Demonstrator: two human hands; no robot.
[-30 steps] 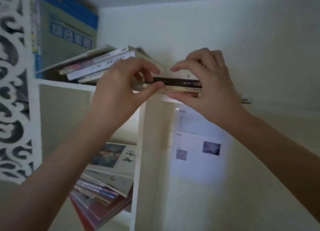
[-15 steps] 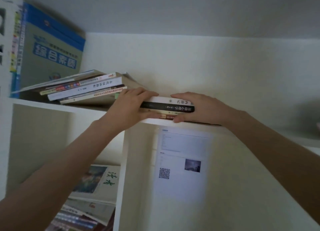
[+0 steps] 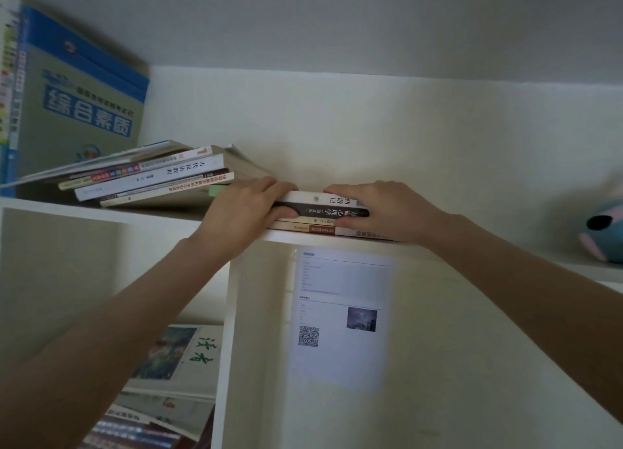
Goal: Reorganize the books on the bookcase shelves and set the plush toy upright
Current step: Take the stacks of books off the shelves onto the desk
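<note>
Books (image 3: 318, 210): flat stack on top shelf (image 3: 101, 209), left hand (image 3: 242, 212) and right hand (image 3: 387, 209) curled round either end, likely to lift as one. Plush toy (image 3: 603, 234): far right, same shelf, untouched.

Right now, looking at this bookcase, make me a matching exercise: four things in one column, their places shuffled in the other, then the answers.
Things: 1 plush toy; 2 big blue book; 3 printed sheet; 4 flat stack of books.
Places: A held between the left hand and right hand; B far right of the top shelf; C upright at the far left; D on the panel below the shelf.
Pairs: 1-B, 2-C, 3-D, 4-A.
</note>
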